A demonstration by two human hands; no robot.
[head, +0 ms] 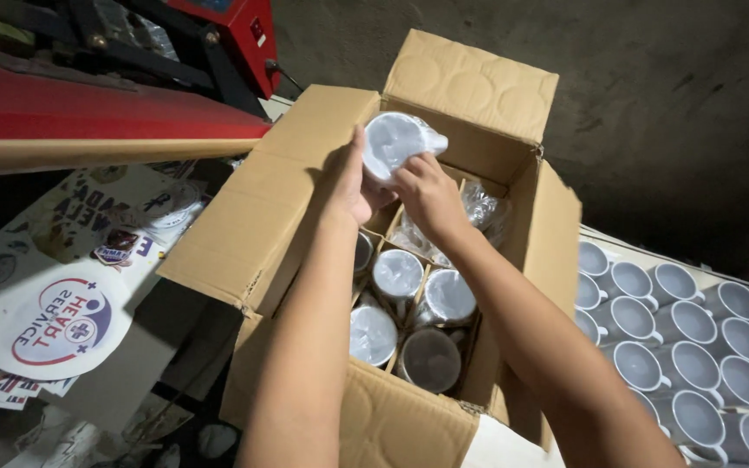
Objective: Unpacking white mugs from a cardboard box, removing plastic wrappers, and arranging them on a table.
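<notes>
Both the left hand [348,186] and right hand [426,192] grasp a plastic-wrapped white mug [396,143] above an open cardboard box [262,217] of wrapped mugs [398,275].

Both hands up over the open cardboard box [262,217]: left hand [350,184] and right hand [426,195] grip a plastic-wrapped white mug [396,143] between them. Below the hands, wrapped mugs [398,276] fill the box; bare mugs [687,347] sit right of the right hand.

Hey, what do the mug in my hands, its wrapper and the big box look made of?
Mug: likely glossy white ceramic, like the bare mugs alongside. Wrapper: thin clear plastic, crinkled and shiny. Box: matte brown corrugated cardboard, creased flaps.
</notes>
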